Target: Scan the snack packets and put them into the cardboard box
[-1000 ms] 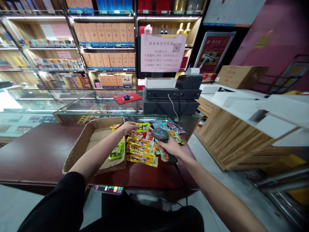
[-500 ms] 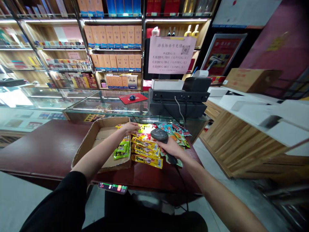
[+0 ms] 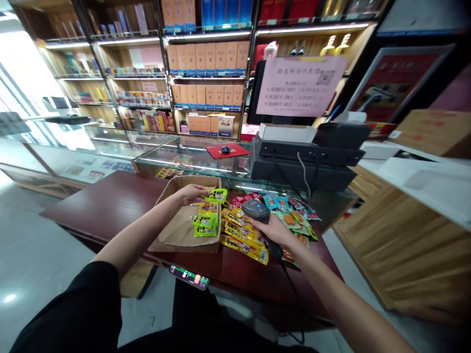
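Note:
My left hand (image 3: pixel 194 194) pinches a small green snack packet (image 3: pixel 216 195) over the right side of a shallow cardboard box (image 3: pixel 176 240). Inside the box, against its right wall, lie more green packets (image 3: pixel 206 229) and a yellow-orange one (image 3: pixel 208 208). My right hand (image 3: pixel 275 229) is wrapped round the handle of a black barcode scanner (image 3: pixel 256 210), its head toward the left hand. Beneath and beside the scanner are long yellow snack packets (image 3: pixel 245 247) in a row, red packets (image 3: pixel 247 199) behind them, and blue packets (image 3: pixel 276 202) and orange-and-green packets (image 3: pixel 292 219) to the right.
A lit phone (image 3: pixel 189 277) sits at the front edge of the dark red table (image 3: pixel 99 201). Behind stand a glass counter (image 3: pixel 191 153) with a mouse (image 3: pixel 225 149) and a black till machine (image 3: pixel 305 169). The scanner cable (image 3: pixel 290 279) hangs over the table edge.
The left hand has carried the green packet from beside the scanner to over the box. The scanner remains in the right hand. The whole view has swung left.

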A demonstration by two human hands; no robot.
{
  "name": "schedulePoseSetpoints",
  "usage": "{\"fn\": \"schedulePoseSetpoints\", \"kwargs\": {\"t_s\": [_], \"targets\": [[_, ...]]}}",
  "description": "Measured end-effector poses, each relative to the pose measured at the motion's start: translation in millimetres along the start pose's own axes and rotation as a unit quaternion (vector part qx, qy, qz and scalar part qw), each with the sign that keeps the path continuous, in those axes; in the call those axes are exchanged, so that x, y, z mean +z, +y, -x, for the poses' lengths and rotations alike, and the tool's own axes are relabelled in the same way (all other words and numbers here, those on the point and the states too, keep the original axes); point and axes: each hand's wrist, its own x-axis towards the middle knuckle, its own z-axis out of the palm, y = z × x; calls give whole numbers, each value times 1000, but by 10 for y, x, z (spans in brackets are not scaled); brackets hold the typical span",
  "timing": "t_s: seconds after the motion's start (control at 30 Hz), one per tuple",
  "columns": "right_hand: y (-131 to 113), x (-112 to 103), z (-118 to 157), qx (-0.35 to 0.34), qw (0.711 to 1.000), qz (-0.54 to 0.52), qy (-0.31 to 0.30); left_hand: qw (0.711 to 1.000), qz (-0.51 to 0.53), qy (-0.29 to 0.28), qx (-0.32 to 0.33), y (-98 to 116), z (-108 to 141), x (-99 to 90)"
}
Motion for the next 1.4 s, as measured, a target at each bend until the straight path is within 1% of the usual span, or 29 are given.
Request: {"fn": "schedulePoseSetpoints", "kwargs": {"t_s": [0.07, 0.13, 0.2, 0.27, 0.33, 0.43, 0.6, 0.67, 0.73, 0.8, 0.83, 0.9, 0.97, 1.03, 1.07, 1.13, 1.2, 1.27, 1.33, 1.4], "targets": [[-5, 54, -38, -2, 1000, -7, -8, 1000, -1, 10, -10, -25, 116, -234], [4, 102, -77, -6, 1000, -16, -20, 999, -5, 15, -28, -81, 217, -416], [23, 147, -111, -1, 999, -18, -36, 999, -9, 20, -47, -165, 294, -534], [36, 188, -130, 6, 999, -19, -42, 998, -10, 22, -62, -263, 340, -588], [32, 222, -133, 5, 999, -15, -46, 997, -8, 18, -73, -361, 357, -589], [1, 253, -118, -11, 999, -3, -49, 996, -9, 6, -85, -474, 331, -524], [-7, 243, -105, -24, 999, -11, -44, 995, -19, 20, -95, -561, 214, -366], [20, 228, -103, -18, 999, -19, -38, 995, -52, 16, -88, -573, 184, -321], [47, 209, -96, -10, 999, -18, -30, 990, -122, 15, -69, -572, 184, -294], [61, 183, -78, -8, 1000, -17, -24, 971, -232, 27, -40, -549, 213, -282], [59, 166, -65, -7, 999, -23, -20, 954, -297, 39, -20, -527, 236, -277], [38, 118, -27, -8, 999, -35, -11, 904, -418, 76, 40, -458, 287, -258], [3, 46, 25, -7, 999, -37, 7, 850, -500, 117, 115, -359, 331, -200], [-24, -51, 91, -4, 999, -35, 21, 812, -540, 138, 173, -249, 352, -78], [-25, -107, 128, -4, 999, -33, 27, 801, -550, 134, 195, -197, 352, 13], [14, -224, 213, -6, 999, -24, 39, 792, -556, 101, 231, -118, 330, 254], [115, -335, 309, 2, 998, -10, 61, 791, -548, 51, 266, -87, 282, 565], [265, -429, 418, 19, 996, -17, 82, 790, -542, 2, 286, -109, 216, 923], [430, -503, 537, 34, 993, -46, 101, 779, -545, -42, 308, -175, 140, 1303], [577, -567, 662, 47, 989, -65, 124, 760, -548, -84, 340, -268, 61, 1684]]}}
